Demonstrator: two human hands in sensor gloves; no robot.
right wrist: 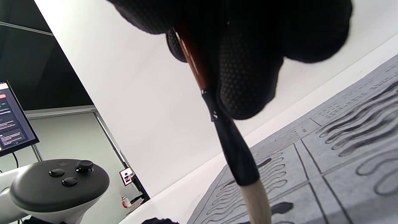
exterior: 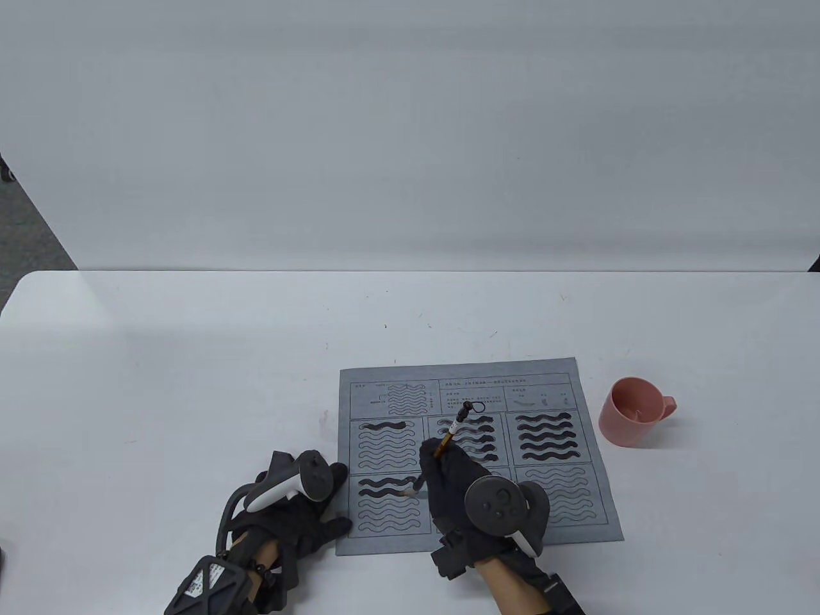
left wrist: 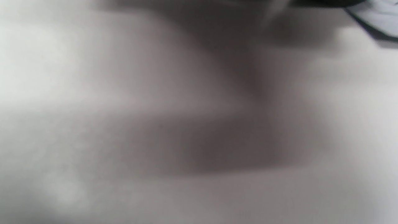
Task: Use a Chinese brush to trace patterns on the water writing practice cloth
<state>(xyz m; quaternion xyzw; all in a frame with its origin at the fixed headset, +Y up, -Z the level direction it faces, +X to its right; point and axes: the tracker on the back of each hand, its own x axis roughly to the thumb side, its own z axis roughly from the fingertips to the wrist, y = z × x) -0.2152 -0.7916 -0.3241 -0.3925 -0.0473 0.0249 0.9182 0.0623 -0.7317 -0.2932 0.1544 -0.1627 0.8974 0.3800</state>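
The right hand (exterior: 458, 483) is gripping the brush (exterior: 448, 437), fingers (right wrist: 248, 77) wrapped closed round the brown shaft just above the black collar, with the pale tip reaching out below them onto the cloth (exterior: 477, 455). That tip is touching down in the lower-left box, at the end of the second wavy line there, directly left of the fingers. The grey cloth is lying flat on the desk (exterior: 192, 359) under both hands.

To do this stroke well, I would say the brush is needing steady, even pressure and a slow sweep that stays inside the printed outline, following each hump without lifting.

The left hand (exterior: 301, 512) is resting with fingers spread flat and holding nothing, fingertips pressing on the cloth's left edge (its own camera is giving only a blur). Keeping it there should be stopping the cloth from sliding.

A pink cup (exterior: 631, 413) is standing on the desk well off to the right of the fingers, beyond the cloth's edge. Nothing is blocking the line being traced, though the writing hand is covering the middle lower box.
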